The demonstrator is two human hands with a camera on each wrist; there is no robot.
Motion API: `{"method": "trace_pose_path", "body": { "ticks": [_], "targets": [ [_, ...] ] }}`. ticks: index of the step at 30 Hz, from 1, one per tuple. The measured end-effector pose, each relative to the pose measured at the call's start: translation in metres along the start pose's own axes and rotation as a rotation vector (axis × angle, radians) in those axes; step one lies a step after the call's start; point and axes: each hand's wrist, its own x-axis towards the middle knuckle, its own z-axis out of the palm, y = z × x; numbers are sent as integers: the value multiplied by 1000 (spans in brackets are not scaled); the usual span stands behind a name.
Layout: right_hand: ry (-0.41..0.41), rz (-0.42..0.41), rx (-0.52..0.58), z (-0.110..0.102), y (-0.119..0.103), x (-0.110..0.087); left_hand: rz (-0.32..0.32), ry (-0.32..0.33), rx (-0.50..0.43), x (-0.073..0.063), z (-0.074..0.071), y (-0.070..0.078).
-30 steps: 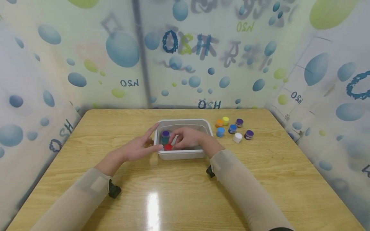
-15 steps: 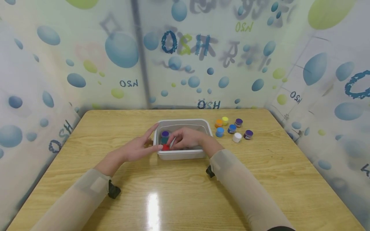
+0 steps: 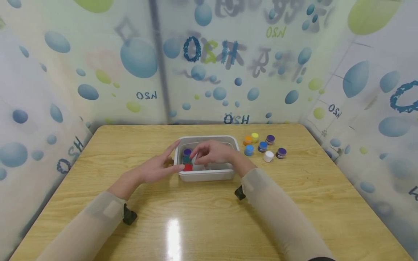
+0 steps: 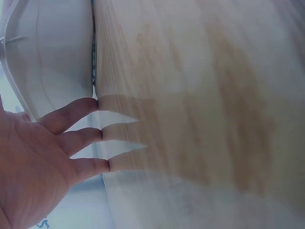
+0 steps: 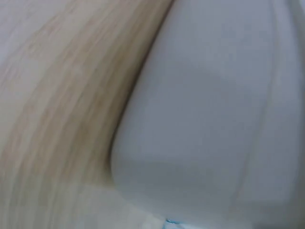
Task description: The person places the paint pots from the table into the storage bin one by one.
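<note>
A white plastic container (image 3: 207,177) stands on the table in the head view. My left hand (image 3: 156,168) is at its left side, thumb at the near-left rim and forefinger stretched along the left rim; in the left wrist view its other fingers (image 4: 78,140) reach the tabletop beside the wall. Inside, along the left end, are a small red-topped jar (image 3: 187,167), a dark green jar (image 3: 186,159) and a purple-topped one (image 3: 187,152). My right hand (image 3: 213,151) hovers over the container's middle, fingers loosely bent, no object visible in them. In the right wrist view only the container's outer wall (image 5: 190,119) and tabletop show.
Right of the container stand several small paint jars, among them orange (image 3: 248,140), yellow (image 3: 254,137), light blue (image 3: 249,150), white (image 3: 268,156) and dark purple (image 3: 281,153). Patterned curtains (image 3: 209,72) hang behind the wooden table (image 3: 196,224) and at both sides.
My right hand was low at the red-topped jar, which shifted slightly toward the left end; now the hand has risen and drawn back rightward from it. The left hand stays put.
</note>
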Motion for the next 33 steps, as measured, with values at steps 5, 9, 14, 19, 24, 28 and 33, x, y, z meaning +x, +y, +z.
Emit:
{"method": "trace_pose_path", "body": {
  "ticks": [5, 9, 14, 19, 24, 28, 33],
  "targets": [
    [35, -31, 31, -7, -5, -18, 7, 1, 13, 2, 1, -1],
    [104, -40, 48, -17, -6, -39, 22, -2, 20, 2, 1, -1],
    [173, -16, 62, -32, 0, -69, 31, 0, 14, 0, 1, 0],
    [243, 31, 38, -45, 13, -98, 34, 4, 18, 0, 1, -1],
    [302, 69, 18, -54, 33, -123, 30, 5, 18, -1, 0, -1],
    [335, 52, 8, -60, 49, -141, 27, 6, 19, -1, 0, -1],
    [376, 95, 7, -69, 67, -165, 24, 7, 22, 0, 0, 0]
  ]
}}
